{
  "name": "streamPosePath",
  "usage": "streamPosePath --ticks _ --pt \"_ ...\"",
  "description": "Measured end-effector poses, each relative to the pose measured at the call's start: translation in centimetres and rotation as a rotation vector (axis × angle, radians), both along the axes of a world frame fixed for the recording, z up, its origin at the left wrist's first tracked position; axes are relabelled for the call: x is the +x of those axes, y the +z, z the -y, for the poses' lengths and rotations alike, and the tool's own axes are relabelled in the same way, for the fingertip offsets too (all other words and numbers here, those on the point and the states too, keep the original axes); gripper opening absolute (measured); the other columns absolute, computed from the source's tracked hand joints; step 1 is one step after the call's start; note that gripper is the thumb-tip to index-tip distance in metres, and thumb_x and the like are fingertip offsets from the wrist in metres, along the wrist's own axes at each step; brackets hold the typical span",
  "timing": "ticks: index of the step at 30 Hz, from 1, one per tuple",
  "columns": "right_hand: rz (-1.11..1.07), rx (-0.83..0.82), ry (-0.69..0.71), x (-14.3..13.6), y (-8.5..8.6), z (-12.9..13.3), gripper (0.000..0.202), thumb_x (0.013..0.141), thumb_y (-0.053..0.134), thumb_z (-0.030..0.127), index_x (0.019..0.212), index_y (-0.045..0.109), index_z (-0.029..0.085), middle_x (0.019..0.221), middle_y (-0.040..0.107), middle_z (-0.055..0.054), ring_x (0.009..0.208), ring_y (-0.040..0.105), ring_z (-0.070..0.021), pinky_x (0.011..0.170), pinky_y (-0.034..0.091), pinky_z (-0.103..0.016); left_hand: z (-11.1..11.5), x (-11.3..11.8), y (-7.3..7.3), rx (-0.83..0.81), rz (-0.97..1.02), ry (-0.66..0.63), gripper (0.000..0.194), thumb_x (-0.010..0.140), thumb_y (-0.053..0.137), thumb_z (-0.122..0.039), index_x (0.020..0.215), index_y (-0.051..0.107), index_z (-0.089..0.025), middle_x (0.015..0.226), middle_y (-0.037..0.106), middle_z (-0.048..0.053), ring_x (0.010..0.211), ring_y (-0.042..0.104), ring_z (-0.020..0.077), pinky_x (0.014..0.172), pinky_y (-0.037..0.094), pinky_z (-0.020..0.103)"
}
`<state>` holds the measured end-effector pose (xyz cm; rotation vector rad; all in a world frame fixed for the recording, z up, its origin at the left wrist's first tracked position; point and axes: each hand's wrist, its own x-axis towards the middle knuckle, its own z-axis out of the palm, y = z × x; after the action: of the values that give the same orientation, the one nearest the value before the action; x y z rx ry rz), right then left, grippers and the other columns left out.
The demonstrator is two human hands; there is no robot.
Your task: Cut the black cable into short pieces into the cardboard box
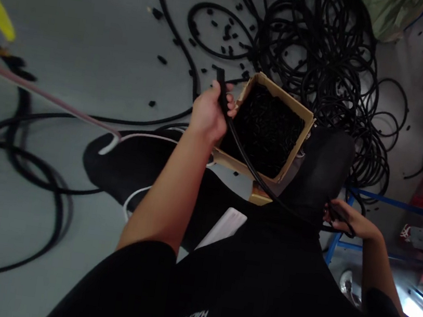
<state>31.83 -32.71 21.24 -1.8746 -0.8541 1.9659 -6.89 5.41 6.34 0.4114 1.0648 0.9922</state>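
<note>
Black cable (244, 156), clamped in left grip (211, 110), also right grip (348, 219) — middle lost against shirt (269, 277)

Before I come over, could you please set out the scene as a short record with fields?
Left hand: grips the black cord near one end
Right hand: holds black cord beside the right knee; exact grip unclear
Box: open cardboard box between the knees, with many small black pieces inside
Beyond the box: tangled pile of black loops
Floor: grey floor, with scattered black bits
Right side: blue frame
</note>
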Motion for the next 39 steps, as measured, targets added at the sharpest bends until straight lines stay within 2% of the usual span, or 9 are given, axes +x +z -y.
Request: streamPosePath --ticks 3,6,10,14,21,26,29,32,39 --pt "-0.034 0.213 -0.139 -1.1 -1.1 -4.5 0.086 0.085 0.118 0.07 0.143 0.065 0.033 0.141 0.083 -0.013 0.12 0.088 -0.0311 0.117 0.072 -0.053 1.1 0.2 2.3 0.063 -0.009 -0.098 0.031 0.129 0.081 -0.053 0.116 0.077 -0.025 0.088 0.07 -0.001 0.075 0.069 0.0132 0.067 0.051 0.027" --pt "-0.123 0.407 -0.085 -3.4 -3.2 -11.6 0.089 0.089 0.115 0.077 0.147 0.063 0.034 0.138 0.083 -0.011 0.117 0.086 -0.0294 0.12 0.071 -0.052 1.8 0.5 3.6 0.115 -0.075 -0.241 0.02 0.13 0.08 -0.047 0.126 0.08 -0.027 0.085 0.069 -0.003 0.066 0.064 0.0129 0.06 0.043 0.025" --pt "-0.135 0.506 0.104 -7.2 -7.8 -21.4 0.097 0.089 0.109 0.094 0.145 0.065 0.029 0.126 0.077 -0.008 0.118 0.079 -0.0266 0.116 0.071 -0.046 2.1 0.6 2.8 0.138 -0.159 -0.354 0.012 0.125 0.081 -0.028 0.114 0.08 -0.024 0.078 0.07 -0.001 0.061 0.056 0.0134 0.051 0.036 0.023" --pt "-0.074 0.449 0.23 -10.0 -12.0 -26.4 0.097 0.091 0.101 0.103 0.142 0.068 0.028 0.11 0.065 -0.001 0.101 0.067 -0.0214 0.102 0.071 -0.041 2.8 0.2 1.0 0.118 -0.19 -0.366 0.024 0.112 0.093 -0.015 0.117 0.072 -0.028 0.08 0.075 -0.003 0.059 0.058 0.0138 0.052 0.038 0.022" --pt "-0.1 0.273 0.144 -11.8 -14.5 -26.9 0.082 0.1 0.096 0.1 0.135 0.067 0.031 0.117 0.071 -0.005 0.119 0.076 -0.0283 0.101 0.072 -0.043 5.1 2.2 -1.2 0.019 -0.168 -0.378 0.053 0.092 0.114 -0.013 0.105 0.064 -0.026 0.087 0.069 -0.003 0.09 0.081 0.0244 0.078 0.058 0.026" --pt "-0.049 0.211 0.086 -13.0 -16.9 -26.9 0.073 0.096 0.107 0.08 0.122 0.06 0.03 0.101 0.062 0.0 0.093 0.064 -0.022 0.078 0.063 -0.035 5.4 3.1 -2.8 0.105 -0.268 -0.405 0.052 0.079 0.113 -0.008 0.1 0.068 -0.025 0.091 0.07 0.0 0.114 0.081 0.0317 0.094 0.063 0.032" --pt "-0.007 0.181 0.121 -13.5 -17.7 -26.6 0.058 0.103 0.099 0.067 0.113 0.055 0.03 0.088 0.054 0.005 0.079 0.052 -0.0186 0.068 0.051 -0.033 6.0 2.8 -3.7 0.135 -0.336 -0.436 0.043 0.08 0.107 -0.009 0.1 0.072 -0.025 0.091 0.071 -0.001 0.107 0.078 0.0285 0.092 0.062 0.031" --pt "0.082 0.236 0.219 -13.5 -17.5 -26.2 0.036 0.111 0.087 0.048 0.108 0.055 0.03 0.081 0.049 0.006 0.078 0.051 -0.0197 0.073 0.05 -0.033 6.8 2.6 -4.4 0.107 -0.339 -0.411 0.034 0.086 0.101 -0.009 0.097 0.072 -0.025 0.088 0.072 -0.001 0.093 0.073 0.0248 0.084 0.058 0.03" --pt "0.235 0.319 0.376 -12.7 -17.5 -25.4 0.027 0.099 0.084 0.015 0.1 0.061 0.028 0.091 0.064 0.003 0.091 0.059 -0.021 0.093 0.056 -0.035 7.6 2.6 -6.9 0.014 -0.267 -0.378 0.039 0.091 0.102 -0.001 0.093 0.071 -0.025 0.076 0.068 -0.001 0.087 0.071 0.0239 0.085 0.056 0.029"
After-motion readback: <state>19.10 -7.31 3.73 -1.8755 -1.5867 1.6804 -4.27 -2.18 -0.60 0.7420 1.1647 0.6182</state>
